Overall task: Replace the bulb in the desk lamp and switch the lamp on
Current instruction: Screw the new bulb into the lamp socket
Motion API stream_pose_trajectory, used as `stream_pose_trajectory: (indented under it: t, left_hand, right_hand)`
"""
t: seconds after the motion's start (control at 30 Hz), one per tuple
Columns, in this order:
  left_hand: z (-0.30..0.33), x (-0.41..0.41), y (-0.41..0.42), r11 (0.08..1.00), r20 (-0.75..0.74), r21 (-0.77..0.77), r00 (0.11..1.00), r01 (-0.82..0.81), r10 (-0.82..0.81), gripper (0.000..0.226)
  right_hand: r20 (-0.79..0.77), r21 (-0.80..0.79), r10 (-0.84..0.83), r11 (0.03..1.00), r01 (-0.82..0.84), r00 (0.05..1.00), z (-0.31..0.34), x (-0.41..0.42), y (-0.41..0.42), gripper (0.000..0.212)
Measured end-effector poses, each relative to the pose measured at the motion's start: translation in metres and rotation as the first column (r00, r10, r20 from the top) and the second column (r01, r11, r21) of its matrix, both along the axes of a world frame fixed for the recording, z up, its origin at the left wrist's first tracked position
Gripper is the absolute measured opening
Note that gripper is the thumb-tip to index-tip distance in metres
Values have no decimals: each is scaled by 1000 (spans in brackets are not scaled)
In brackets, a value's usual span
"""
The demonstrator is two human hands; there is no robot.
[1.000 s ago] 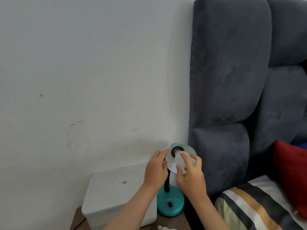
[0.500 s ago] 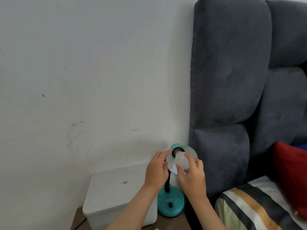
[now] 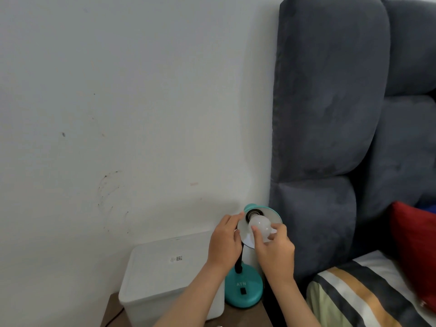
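A small teal desk lamp stands on a brown bedside table, its round base (image 3: 244, 291) carrying a black switch. Its shade (image 3: 273, 214) is tilted up toward me, white inside, with a dark socket at the centre. A frosted white bulb (image 3: 260, 225) sits with its neck at the socket. My right hand (image 3: 274, 250) grips the bulb's round end with fingertips. My left hand (image 3: 224, 241) holds the shade's left rim. The lamp is unlit.
A white lidded plastic box (image 3: 165, 274) fills the table (image 3: 113, 310) left of the lamp. A grey padded headboard (image 3: 330, 138) rises just right of it. A striped pillow (image 3: 358, 298) and a red cushion (image 3: 415, 251) lie on the bed. A white wall stands behind.
The bulb has moved from in front of the shade deeper into the socket. My right fingers have shifted around it. My left hand stays on the shade.
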State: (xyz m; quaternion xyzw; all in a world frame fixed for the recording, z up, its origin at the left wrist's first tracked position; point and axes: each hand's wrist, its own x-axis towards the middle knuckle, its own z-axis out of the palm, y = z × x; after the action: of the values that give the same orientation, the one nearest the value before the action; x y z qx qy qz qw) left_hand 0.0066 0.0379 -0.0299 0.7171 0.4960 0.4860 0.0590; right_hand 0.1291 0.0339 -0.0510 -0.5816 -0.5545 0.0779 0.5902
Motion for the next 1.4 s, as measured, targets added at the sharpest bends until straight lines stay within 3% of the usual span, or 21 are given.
stream_pose_trajectory:
  t: [0.1, 0.23, 0.33, 0.5, 0.73, 0.97, 1.03, 1.2, 1.4]
  left_hand:
    - [-1, 2, 0, 1000, 2, 2, 1000, -4, 4, 51]
    - [0, 2, -2, 1000, 6, 7, 1000, -9, 9, 49]
    - [1, 1, -2, 1000, 4, 3, 1000, -6, 6, 50]
    - [0, 2, -1, 1000, 6, -10, 1000, -6, 6, 51]
    - [1, 1, -2, 1000, 8, 1, 1000, -12, 12, 49]
    - [1, 3, -3, 1000, -4, -10, 1000, -9, 9, 49]
    - [1, 4, -4, 1000, 4, -15, 1000, -15, 15, 49]
    - [1, 3, -3, 1000, 24, -16, 1000, -18, 19, 49]
    - [1, 4, -3, 1000, 12, -16, 1000, -13, 13, 49]
  right_hand:
    - [13, 21, -24, 1000, 23, 1000, 2, -3, 0, 40]
    - [122, 87, 84, 992, -95, 989, -5, -7, -3, 36]
    - [99, 63, 100, 992, -106, 990, -6, -6, -4, 44]
    - [-10, -50, -24, 998, 24, 1000, 7, -2, 0, 44]
    - [158, 0, 164, 986, -166, 974, -5, -1, -3, 52]
    - [32, -148, 7, 989, -2, 999, 4, -1, -1, 48]
    - [113, -98, -12, 995, 23, 994, 5, -3, -3, 48]
    - [217, -64, 127, 991, -116, 968, -1, -2, -6, 54]
    - [-44, -179, 28, 983, -36, 999, 12, 10, 0, 47]
